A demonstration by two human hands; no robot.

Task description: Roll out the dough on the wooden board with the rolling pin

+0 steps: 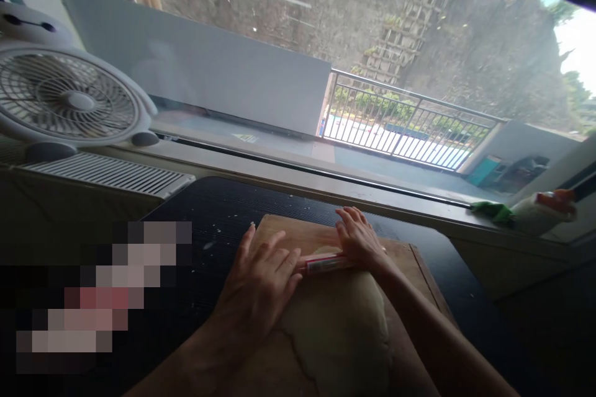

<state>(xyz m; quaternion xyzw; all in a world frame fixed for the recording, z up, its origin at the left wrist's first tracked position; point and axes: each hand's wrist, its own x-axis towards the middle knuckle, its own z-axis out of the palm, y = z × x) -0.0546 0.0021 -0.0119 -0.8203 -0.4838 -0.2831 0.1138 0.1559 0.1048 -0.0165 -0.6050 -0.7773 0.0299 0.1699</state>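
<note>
Your left hand (pixel 266 274) lies spread open on one end of the rolling pin (pixel 325 263); your right hand (pixel 361 239), fingers extended, rests palm-down near the other. Beneath the pin, dough (pixel 342 322) covers part of the wooden board (pixel 291 229).

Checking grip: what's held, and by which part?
The roller, under left hand at its left end and right hand at its right; gripped or just pressed, can't tell.

Probably a home — cartoon-faced fan (pixel 79 102) by a large window (pixel 288 74), black table (pixel 223 211), flat dough (pixel 339 322) on a wooden board (pixel 279 226).
</note>
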